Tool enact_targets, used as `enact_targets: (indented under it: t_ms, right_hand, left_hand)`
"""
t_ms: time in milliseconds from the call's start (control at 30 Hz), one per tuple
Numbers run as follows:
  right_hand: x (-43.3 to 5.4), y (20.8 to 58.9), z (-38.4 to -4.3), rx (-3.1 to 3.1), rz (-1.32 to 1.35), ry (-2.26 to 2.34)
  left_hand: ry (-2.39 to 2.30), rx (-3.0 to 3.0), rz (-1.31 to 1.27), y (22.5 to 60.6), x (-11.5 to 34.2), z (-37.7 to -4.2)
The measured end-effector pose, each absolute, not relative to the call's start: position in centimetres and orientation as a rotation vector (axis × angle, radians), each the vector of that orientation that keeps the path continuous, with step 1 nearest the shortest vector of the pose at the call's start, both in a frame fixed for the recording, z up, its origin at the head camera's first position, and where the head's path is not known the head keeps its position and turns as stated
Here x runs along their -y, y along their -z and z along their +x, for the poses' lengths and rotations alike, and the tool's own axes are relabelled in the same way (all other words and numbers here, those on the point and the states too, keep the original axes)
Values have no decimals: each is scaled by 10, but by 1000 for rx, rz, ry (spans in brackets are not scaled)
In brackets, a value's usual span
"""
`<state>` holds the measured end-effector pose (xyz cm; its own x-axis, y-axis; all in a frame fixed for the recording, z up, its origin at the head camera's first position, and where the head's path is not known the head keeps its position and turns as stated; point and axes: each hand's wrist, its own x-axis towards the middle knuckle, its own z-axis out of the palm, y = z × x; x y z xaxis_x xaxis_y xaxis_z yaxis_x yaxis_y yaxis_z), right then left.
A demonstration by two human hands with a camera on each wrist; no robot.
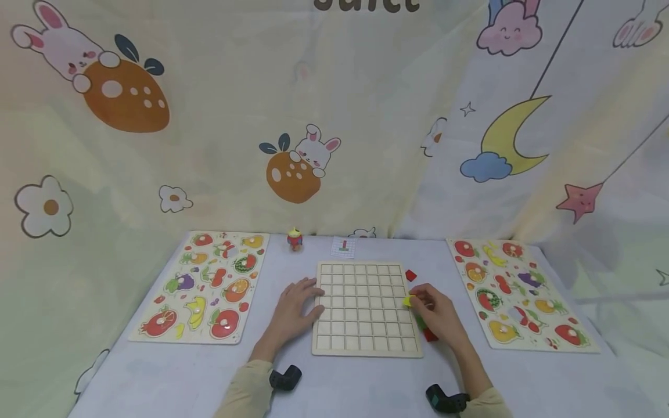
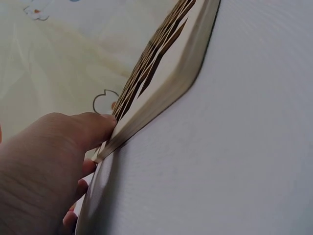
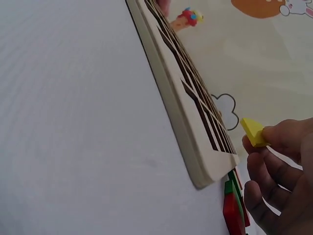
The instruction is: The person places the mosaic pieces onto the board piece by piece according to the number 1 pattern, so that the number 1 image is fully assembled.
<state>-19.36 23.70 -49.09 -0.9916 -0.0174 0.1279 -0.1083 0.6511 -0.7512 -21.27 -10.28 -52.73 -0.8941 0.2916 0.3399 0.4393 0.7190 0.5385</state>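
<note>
Just pinching a yellow piece (image 3: 253, 133) with the right hand (image 1: 436, 313) by a wooden grid board (image 1: 360, 314), and kinda resting the left hand (image 1: 294, 307), loosely spread, on its left edge.

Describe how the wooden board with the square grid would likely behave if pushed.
The board is probably stiff: it looks thick and straight-sided. It would likely slide rather than tip, lying broad and flat on the table. It may swivel, since the left hand touches only one side.
</note>
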Motion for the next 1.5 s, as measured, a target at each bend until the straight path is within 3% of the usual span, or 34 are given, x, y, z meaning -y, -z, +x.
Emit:
enact_targets:
  t_ms: [1500]
  right_hand:
    - [-163,481,-254,2717,405,-1422]
  left_hand:
    - [870,2638,-652,528,105,-214]
